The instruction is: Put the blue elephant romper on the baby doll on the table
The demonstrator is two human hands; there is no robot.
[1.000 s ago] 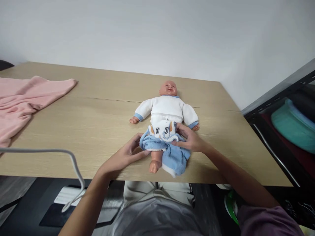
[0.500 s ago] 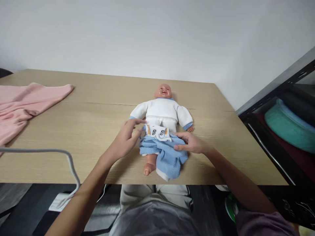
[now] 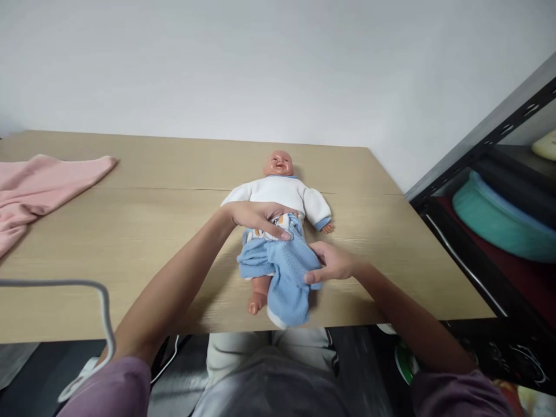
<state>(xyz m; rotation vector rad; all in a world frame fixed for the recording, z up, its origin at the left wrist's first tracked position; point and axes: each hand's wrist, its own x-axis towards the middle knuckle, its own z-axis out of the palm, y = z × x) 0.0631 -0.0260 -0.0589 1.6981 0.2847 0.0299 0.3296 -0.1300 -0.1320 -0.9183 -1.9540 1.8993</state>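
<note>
A baby doll point(image 3: 279, 165) lies on its back on the wooden table, head toward the wall, in a white top with blue cuffs. Blue fleece pants point(image 3: 289, 284) cover its legs up to the hips; one bare foot sticks out below, while the other is hidden inside the cloth. My left hand point(image 3: 264, 219) reaches across the doll's middle and pinches the waistband, whose printed face is now bunched. At the side of the pants, my right hand point(image 3: 332, 263) grips the fabric between thumb and fingers.
A pink cloth point(image 3: 47, 188) is spread at the table's left. A grey cable point(image 3: 102, 307) arches over the front left edge. On the right stands a black rack point(image 3: 460, 266) holding a teal basin point(image 3: 499, 223). The white wall rises behind the table point(image 3: 152, 231).
My left hand has moved right from beside the waistband and taken hold of its upper edge, bunching it. My right hand still grips the pants' side. The view has shifted slightly.
</note>
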